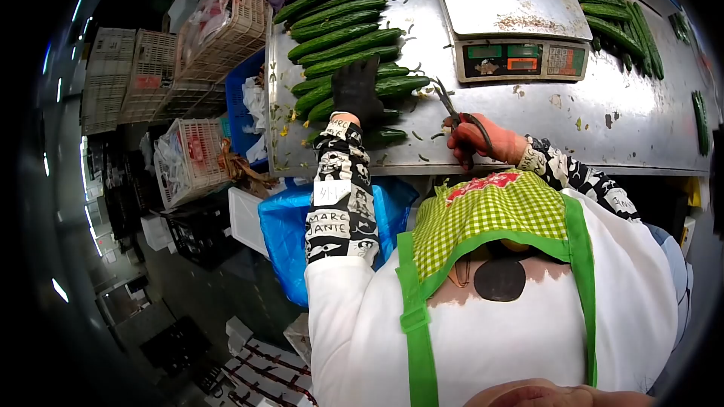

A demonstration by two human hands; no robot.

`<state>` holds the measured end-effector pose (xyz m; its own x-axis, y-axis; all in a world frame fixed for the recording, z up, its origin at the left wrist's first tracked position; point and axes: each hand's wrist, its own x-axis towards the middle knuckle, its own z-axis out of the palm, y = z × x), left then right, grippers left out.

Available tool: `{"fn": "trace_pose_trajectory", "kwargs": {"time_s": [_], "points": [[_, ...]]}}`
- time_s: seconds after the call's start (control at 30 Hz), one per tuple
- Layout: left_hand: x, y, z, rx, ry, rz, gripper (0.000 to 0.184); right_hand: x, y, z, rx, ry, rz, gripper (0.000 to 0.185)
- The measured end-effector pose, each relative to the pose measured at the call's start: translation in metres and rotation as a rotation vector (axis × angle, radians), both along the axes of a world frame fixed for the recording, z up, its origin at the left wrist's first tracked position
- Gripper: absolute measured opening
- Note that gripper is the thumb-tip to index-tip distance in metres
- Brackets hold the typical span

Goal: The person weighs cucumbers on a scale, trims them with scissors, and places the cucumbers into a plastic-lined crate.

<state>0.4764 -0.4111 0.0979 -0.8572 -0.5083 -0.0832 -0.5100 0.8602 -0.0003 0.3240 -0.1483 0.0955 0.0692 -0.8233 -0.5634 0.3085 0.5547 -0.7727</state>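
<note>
The left hand (357,89), in a dark glove, is laid open and back up across the row of cucumbers (337,32) at upper centre-left of the frame; whether any one cucumber is pinched beneath it cannot be told. The right hand (483,140), in an orange-red glove, is closed around the handles of the scissors (446,99), whose blades are parted a little and pointed toward the upper left, near the cucumber ends. Patterned black-and-white sleeves are worn on both forearms; "MARC JANIE" can be read on the left sleeve (341,215), and on its pale patch (332,192) some handwriting is seen but cannot be made out. Red lettering on the green checked apron (490,215) is too distorted to be read. Small green bits are scattered over the metal table (422,30). A weighing scale (509,0) with dark displays is set at upper centre-right, its keypad markings too small to read. More cucumbers (615,19) are piled beyond it, at upper right.
</note>
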Motion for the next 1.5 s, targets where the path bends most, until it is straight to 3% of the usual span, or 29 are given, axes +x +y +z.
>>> {"fn": "trace_pose_trajectory", "kwargs": {"time_s": [0.43, 0.63, 0.73, 0.83, 0.93, 1.03, 1.1, 1.17, 1.23, 1.3, 1.33, 1.37, 1.43, 1.5], "points": [[0.002, -0.001, -0.005, -0.020, -0.001, -0.017, 0.093, 0.010, -0.018, -0.008, 0.007, -0.042, -0.166, 0.039], [0.002, -0.001, -0.008, -0.093, -0.031, -0.038, 0.100, 0.005, -0.019, -0.053, -0.170, 0.305, -0.008, 0.036], [0.000, -0.002, -0.006, -0.051, -0.074, -0.016, 0.101, 0.012, -0.011, -0.035, -0.067, 0.173, -0.199, 0.031], [0.004, -0.006, -0.017, -0.130, 0.001, -0.066, 0.100, 0.016, -0.003, 0.008, -0.063, 0.115, -0.225, 0.025], [0.002, 0.000, -0.010, -0.088, -0.017, -0.026, 0.099, 0.008, -0.012, 0.016, -0.092, 0.051, -0.132, 0.022], [0.003, 0.004, -0.007, -0.110, -0.023, -0.019, 0.098, -0.007, -0.031, 0.016, -0.075, -0.055, -0.080, 0.043], [0.005, 0.006, -0.006, -0.119, -0.007, -0.011, 0.097, -0.020, -0.049, 0.039, 0.031, -0.107, -0.008, 0.036], [0.006, 0.006, -0.010, -0.126, 0.014, -0.007, 0.098, -0.035, -0.056, 0.032, -0.054, -0.291, 0.045, 0.029], [0.009, 0.004, -0.018, -0.125, 0.039, -0.008, 0.101, -0.051, -0.060, 0.035, -0.320, -0.117, 0.255, 0.020], [0.009, 0.004, -0.017, -0.115, 0.031, -0.009, 0.100, -0.065, -0.069, 0.025, -0.701, 0.243, 0.450, 0.014], [0.009, 0.004, -0.017, -0.112, 0.029, -0.010, 0.100, -0.071, -0.075, 0.019, -0.535, 0.066, 0.436, 0.020], [0.009, 0.004, -0.017, -0.106, 0.030, -0.006, 0.099, -0.079, -0.079, 0.020, -0.831, 0.339, 0.549, 0.024], [0.008, 0.003, -0.018, -0.091, 0.032, -0.001, 0.097, -0.089, -0.086, 0.020, -0.926, 0.265, 0.589, 0.021], [0.009, 0.004, -0.017, -0.082, 0.032, -0.002, 0.096, -0.095, -0.088, 0.021, -0.570, -0.032, 0.513, 0.019]]}}
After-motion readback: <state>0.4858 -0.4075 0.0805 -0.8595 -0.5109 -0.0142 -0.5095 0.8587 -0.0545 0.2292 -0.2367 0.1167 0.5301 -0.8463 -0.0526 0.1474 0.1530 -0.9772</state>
